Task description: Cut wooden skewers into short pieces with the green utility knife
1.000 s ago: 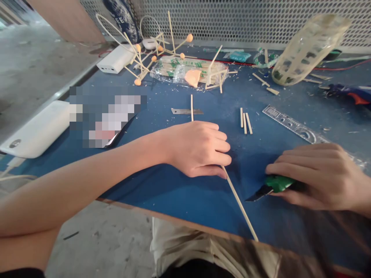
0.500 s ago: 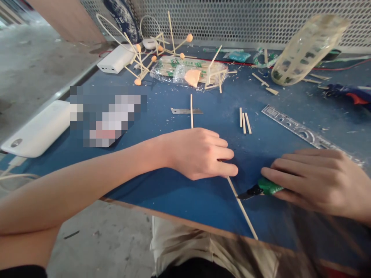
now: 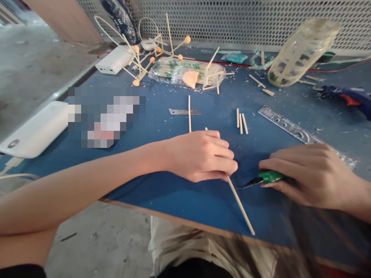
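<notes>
Knife [image 3: 262,179] nearer stick [image 3: 240,203], left hand [image 3: 203,156] pinning it

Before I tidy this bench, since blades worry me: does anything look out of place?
Yes. A bare blade lies loose on the blue table, crossed by a thin stick. Wood shavings are scattered about.

A craft workshop: a blue worktable [image 3: 174,193] strewn with wood shavings, backed by a perforated metal panel [image 3: 232,19] along the top of the frame. Upper centre lie a stick-and-ball model [image 3: 150,50] and a bag of bamboo sticks [image 3: 174,71]; at right, a glue gun [image 3: 348,96] and a clear ruler [image 3: 290,127]. Bare concrete floor [image 3: 29,65] fills the upper left
</notes>
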Tool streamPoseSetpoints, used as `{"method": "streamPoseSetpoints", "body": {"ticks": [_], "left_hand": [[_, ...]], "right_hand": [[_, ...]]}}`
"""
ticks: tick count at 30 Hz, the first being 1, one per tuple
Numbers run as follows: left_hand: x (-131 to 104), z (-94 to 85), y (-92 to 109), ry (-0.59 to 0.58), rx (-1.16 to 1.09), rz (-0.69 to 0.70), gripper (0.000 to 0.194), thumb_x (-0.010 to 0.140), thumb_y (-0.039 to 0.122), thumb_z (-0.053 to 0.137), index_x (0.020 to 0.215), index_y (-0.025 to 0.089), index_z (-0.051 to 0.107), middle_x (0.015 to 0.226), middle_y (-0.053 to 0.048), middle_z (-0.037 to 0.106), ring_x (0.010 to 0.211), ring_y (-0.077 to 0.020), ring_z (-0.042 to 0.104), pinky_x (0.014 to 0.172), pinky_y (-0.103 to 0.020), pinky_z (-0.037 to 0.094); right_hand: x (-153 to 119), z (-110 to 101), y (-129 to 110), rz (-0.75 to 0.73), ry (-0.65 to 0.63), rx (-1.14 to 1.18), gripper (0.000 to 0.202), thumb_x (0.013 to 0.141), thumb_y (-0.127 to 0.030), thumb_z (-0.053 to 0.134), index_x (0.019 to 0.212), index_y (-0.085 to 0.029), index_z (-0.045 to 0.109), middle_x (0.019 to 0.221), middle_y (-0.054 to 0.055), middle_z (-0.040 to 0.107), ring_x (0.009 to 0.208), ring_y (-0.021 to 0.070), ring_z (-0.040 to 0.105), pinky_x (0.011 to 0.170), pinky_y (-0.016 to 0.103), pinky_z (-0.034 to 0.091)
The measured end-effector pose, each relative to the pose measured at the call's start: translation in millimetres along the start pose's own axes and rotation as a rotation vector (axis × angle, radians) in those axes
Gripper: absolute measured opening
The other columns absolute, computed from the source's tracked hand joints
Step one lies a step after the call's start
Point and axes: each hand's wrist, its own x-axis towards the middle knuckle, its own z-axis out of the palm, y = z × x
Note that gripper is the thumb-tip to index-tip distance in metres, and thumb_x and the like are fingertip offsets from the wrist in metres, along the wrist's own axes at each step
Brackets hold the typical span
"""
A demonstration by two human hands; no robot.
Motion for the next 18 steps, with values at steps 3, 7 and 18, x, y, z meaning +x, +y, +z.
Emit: {"method": "streamPoseSetpoints", "body": {"ticks": [3,7,18], "left_hand": [[-0.4,1.1,0.5,-0.006,-0.047,-0.020,0.028,0.106,0.033,0.045,0.089,0.023,0.065,0.089,-0.002,0.071,0.080,-0.0145,0.059,0.077,-0.033,0.039],[0.1,1.8,0.4,-0.003,-0.096,-0.037,0.027,0.105,0.034,0.047,0.090,0.023,0.068,0.089,-0.003,0.072,0.083,-0.0146,0.062,0.077,-0.032,0.041],[0.7,-1.5,1.8,-0.022,-0.155,0.053,0.026,0.103,0.031,0.050,0.089,0.024,0.071,0.092,-0.006,0.071,0.083,-0.0163,0.063,0.081,-0.030,0.049]], "right_hand": [[-0.1,0.1,-1.5,0.011,0.005,-0.018,0.017,0.097,-0.034,0.060,0.109,-0.021,0.062,0.087,0.005,0.075,0.067,0.0184,0.069,0.057,0.032,0.048],[-0.2,0.9,-2.4,0.048,0.021,-0.020,0.020,0.096,-0.034,0.063,0.110,-0.021,0.063,0.089,0.005,0.076,0.069,0.0190,0.071,0.059,0.033,0.049],[-0.2,0.2,-3.6,-0.009,0.021,-0.119,0.020,0.094,-0.039,0.067,0.103,-0.022,0.062,0.081,0.004,0.074,0.060,0.0185,0.066,0.051,0.034,0.041]]}}
